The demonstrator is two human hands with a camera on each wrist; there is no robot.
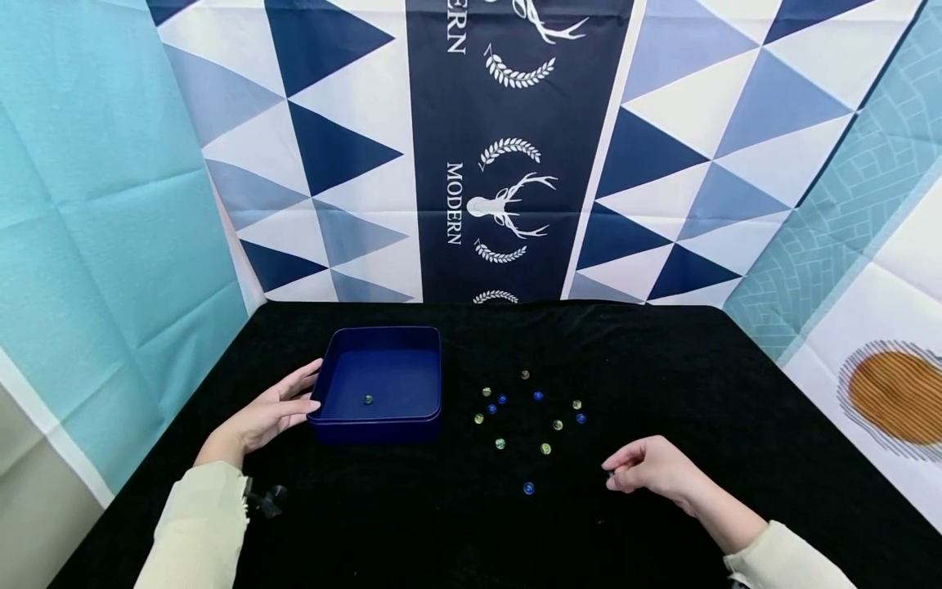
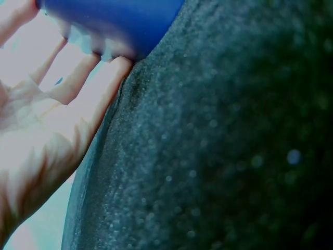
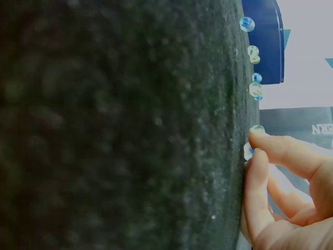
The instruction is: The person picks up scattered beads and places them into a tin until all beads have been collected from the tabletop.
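A dark blue rectangular box (image 1: 375, 432) stands open-topped on the black cloth, with one greenish marble (image 1: 369, 400) on its floor. My left hand (image 1: 275, 409) rests against the box's left side, thumb by the near corner. In the left wrist view, extended fingers touch the blue wall (image 2: 119, 21). Right of the loose marbles, my right hand (image 1: 655, 474) is low over the cloth. Its thumb and index finger pinch a marble (image 3: 248, 151), clear with some blue in the right wrist view and mostly hidden by the fingertips in the head view.
Several glass marbles lie scattered right of the box, among them a blue marble (image 1: 528, 488) nearest me, a green marble (image 1: 545, 448) and a brownish marble (image 1: 526, 375) farthest back. Black cloth (image 1: 412, 515) covers the table. A patterned curtain (image 1: 500, 270) hangs behind its far edge.
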